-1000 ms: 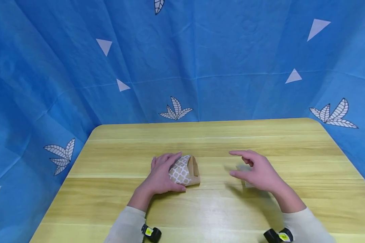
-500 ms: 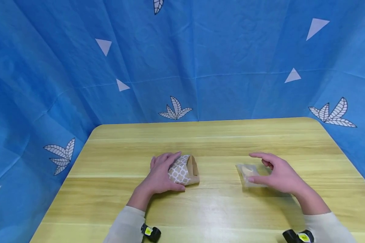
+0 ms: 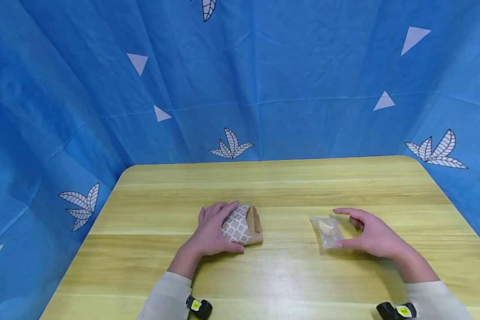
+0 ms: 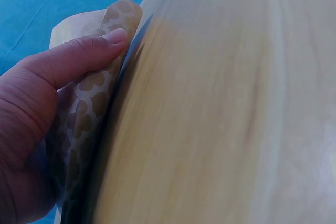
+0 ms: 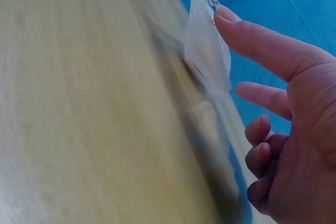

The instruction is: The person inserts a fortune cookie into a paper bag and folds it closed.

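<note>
A tan paper bag with a white lattice pattern [image 3: 237, 226] lies on the wooden table, its mouth facing right in the head view. My left hand [image 3: 210, 233] grips it from the left; in the left wrist view the thumb [image 4: 89, 56] lies along the patterned side. To the right, a small translucent packet [image 3: 327, 231] with a pale round thing inside rests on the table. Beside it is my right hand [image 3: 370, 233], thumb and forefinger spread apart, other fingers curled. The thumb tip is at the packet's near right corner; whether it touches, I cannot tell.
The pale wooden table [image 3: 288, 275] has rounded far corners. A blue cloth [image 3: 304, 80] with leaf and triangle prints hangs behind it and along the sides. A small black camera sits on each wrist, such as the left wrist camera [image 3: 200, 306].
My right hand has moved right, from over the packet to beside it, uncovering the packet on the table. The left hand and the paper bag have stayed in place.
</note>
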The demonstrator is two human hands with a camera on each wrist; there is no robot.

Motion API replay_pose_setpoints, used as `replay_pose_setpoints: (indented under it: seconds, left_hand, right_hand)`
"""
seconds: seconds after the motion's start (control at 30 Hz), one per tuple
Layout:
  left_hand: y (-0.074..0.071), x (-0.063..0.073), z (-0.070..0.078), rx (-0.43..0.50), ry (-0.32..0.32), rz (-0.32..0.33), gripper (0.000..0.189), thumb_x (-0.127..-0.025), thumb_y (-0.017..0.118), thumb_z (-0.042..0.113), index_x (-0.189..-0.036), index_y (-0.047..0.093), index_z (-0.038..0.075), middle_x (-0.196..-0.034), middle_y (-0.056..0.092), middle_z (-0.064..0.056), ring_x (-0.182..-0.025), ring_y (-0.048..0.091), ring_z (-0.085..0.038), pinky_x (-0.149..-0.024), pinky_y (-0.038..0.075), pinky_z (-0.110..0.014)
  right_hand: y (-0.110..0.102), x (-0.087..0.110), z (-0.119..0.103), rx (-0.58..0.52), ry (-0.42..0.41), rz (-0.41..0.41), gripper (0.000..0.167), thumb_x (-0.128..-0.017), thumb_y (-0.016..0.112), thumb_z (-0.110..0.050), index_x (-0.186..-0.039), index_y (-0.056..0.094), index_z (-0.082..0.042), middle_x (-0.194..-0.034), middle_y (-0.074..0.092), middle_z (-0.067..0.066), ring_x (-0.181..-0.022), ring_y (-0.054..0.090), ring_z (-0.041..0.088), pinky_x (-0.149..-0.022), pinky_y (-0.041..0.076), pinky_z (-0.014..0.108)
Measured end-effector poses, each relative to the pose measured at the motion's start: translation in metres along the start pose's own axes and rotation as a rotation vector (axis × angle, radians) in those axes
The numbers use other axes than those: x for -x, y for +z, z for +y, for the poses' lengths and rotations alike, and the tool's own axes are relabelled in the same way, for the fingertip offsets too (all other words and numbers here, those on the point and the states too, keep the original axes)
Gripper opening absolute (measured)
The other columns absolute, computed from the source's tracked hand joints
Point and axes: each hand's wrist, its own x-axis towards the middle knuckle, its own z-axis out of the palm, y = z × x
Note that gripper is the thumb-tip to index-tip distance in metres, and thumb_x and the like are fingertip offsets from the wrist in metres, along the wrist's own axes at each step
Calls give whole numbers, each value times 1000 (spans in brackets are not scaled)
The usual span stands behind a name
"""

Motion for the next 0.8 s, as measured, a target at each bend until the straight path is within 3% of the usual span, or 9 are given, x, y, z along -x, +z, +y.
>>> replay_pose_setpoints:
  seconds: [0.47,0.8]
  left_hand:
    - [0,-2,1,2,-23,-19,119,-56,93,56,-156,36,28,-145,43,-3,-137,32,-23,-114,-1,-59]
    - [4,-3,-1,3,-13,-10,119,-55,93,56,-156,36,28,-144,44,-2,-136,33,-23,-114,0,-59]
  right_hand:
    - [5,1,10,55,-4,-31,91,-67,93,-38,-142,54,-7,-116,56,12,-98,46,27,-81,42,42]
    - [6,3,9,99,-5,-41,93,-64,94,-44,-140,55,-7,-123,57,14,-103,50,28,-86,43,49]
